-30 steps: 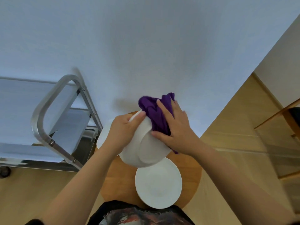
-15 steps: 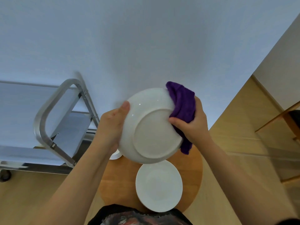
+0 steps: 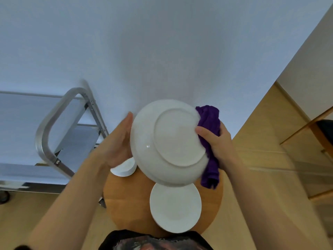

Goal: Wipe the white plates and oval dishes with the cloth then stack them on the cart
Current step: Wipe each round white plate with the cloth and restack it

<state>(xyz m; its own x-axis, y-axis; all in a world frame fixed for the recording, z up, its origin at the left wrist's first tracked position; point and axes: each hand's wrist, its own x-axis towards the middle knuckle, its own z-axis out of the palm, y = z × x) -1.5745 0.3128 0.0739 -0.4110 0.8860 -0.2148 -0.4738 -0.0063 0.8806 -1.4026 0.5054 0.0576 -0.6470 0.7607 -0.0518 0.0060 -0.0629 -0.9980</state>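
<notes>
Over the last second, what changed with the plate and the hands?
The held plate turned from edge-on to underside facing the camera and rose a little. The right hand moved the purple cloth from the plate's top to its right rim. The left hand loosened its grip; its fingers now lie straight along the left edge. The plate stack, round table and cart stayed put.

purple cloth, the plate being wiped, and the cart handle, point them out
purple cloth (image 3: 210,121): head view, upper bunched fold
plate being wiped (image 3: 178,139): head view, underside inside the foot ring
cart handle (image 3: 54,112): head view, bent metal tube
</notes>
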